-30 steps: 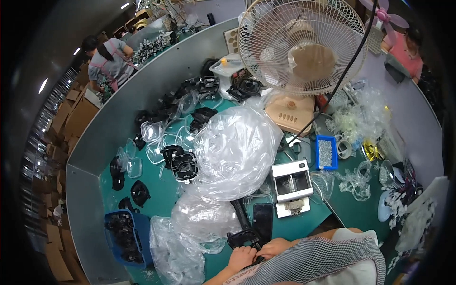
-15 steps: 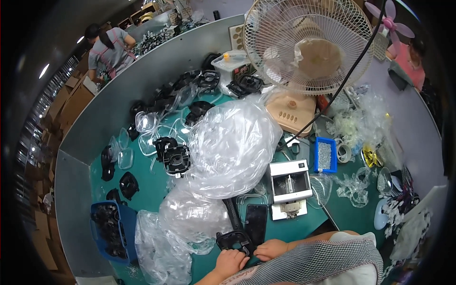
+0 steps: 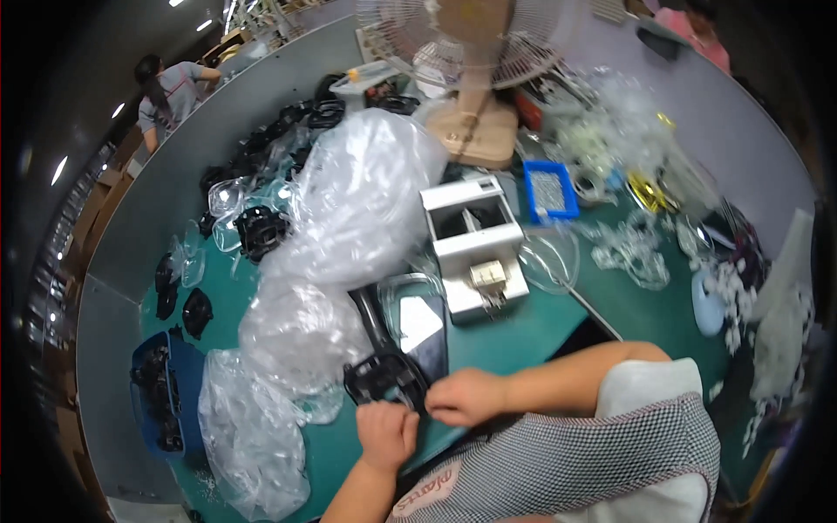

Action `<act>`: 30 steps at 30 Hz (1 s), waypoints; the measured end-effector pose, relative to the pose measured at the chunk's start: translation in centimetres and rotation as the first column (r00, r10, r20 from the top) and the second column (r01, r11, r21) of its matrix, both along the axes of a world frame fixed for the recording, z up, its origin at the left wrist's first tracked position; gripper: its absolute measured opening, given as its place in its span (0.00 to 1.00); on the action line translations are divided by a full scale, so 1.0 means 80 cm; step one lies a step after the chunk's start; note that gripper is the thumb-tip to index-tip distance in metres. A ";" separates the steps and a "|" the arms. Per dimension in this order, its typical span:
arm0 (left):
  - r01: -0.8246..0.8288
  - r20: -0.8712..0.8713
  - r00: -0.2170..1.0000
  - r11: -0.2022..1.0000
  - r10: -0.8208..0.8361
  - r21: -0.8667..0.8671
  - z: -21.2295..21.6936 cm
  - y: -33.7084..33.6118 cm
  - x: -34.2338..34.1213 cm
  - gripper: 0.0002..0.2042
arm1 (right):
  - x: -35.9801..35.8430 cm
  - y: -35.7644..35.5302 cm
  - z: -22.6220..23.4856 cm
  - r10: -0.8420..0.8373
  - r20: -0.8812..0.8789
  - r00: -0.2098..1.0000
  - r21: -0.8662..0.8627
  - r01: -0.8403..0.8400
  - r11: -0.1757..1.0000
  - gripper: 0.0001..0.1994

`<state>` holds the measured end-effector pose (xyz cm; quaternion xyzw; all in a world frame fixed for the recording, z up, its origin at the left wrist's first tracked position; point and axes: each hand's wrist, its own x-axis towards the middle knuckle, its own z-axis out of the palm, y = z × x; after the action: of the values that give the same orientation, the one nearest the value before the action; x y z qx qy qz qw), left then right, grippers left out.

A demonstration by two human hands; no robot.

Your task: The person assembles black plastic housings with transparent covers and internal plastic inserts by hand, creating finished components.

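Low in the head view, near the front edge of the green tabletop: left hand curled into a loose fist, fingers closed against the near edge of a black plastic part; whether actually pinching it, cannot tell. Right hand just beside, fingers bent and closed, tips pressed at the part's right edge, thumb side hidden, so grip not sure either. Black part flat on the tabletop between both hands and a clear tray lying just behind it. To the left, touching the part's far side, big crumpled clear bags heaped up the middle of the tabletop, another clear bag slumped at the near left corner. Blue bin of black parts at the far left edge. Behind the tray, a small white machine, open box on top, mechanism at its front. Beside that on the right, a blue tray of small pieces. At the back, a beige fan on its base. More black parts and clear shells scattered along the left back, tangled clear bits on the right. Far off at upper left, another person at a separate bench.
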<state>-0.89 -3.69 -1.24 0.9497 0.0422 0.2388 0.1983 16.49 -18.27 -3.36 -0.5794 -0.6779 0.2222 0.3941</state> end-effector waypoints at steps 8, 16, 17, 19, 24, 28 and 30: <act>-0.047 0.127 0.991 0.992 0.032 0.118 -0.004 -0.014 -0.001 0.05 | -0.006 -0.006 -0.005 -0.232 0.013 0.973 0.053 0.231 0.971 0.11; -0.116 0.228 0.971 0.973 0.069 0.200 -0.018 -0.018 -0.004 0.06 | -0.008 0.002 -0.011 -0.377 -0.028 0.926 0.162 0.376 0.912 0.11; -0.132 0.238 0.968 0.967 0.078 0.219 -0.018 -0.016 -0.002 0.07 | -0.007 0.001 -0.008 -0.381 -0.017 0.924 0.167 0.378 0.911 0.11; -0.118 0.214 0.974 0.973 0.074 0.199 -0.016 -0.015 0.000 0.07 | -0.003 0.003 -0.010 -0.418 -0.042 0.907 0.170 0.419 0.892 0.11; -0.173 0.352 0.933 0.952 0.076 0.251 -0.005 -0.012 -0.007 0.07 | 0.001 -0.001 -0.002 -0.431 -0.105 0.896 0.063 0.439 0.896 0.09; -0.323 0.498 0.838 0.938 0.222 0.125 -0.010 -0.002 -0.021 0.08 | -0.002 0.005 -0.008 -0.406 -0.122 0.906 0.019 0.411 0.911 0.09; -0.367 0.489 0.830 0.923 0.270 0.114 -0.012 0.003 -0.021 0.09 | -0.002 0.006 -0.014 -0.416 -0.207 0.885 -0.015 0.423 0.906 0.10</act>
<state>-2.55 -3.46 -2.21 0.8592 0.1274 0.4916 0.0619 16.30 -17.75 -4.49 -0.6800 -0.4958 0.1800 0.5094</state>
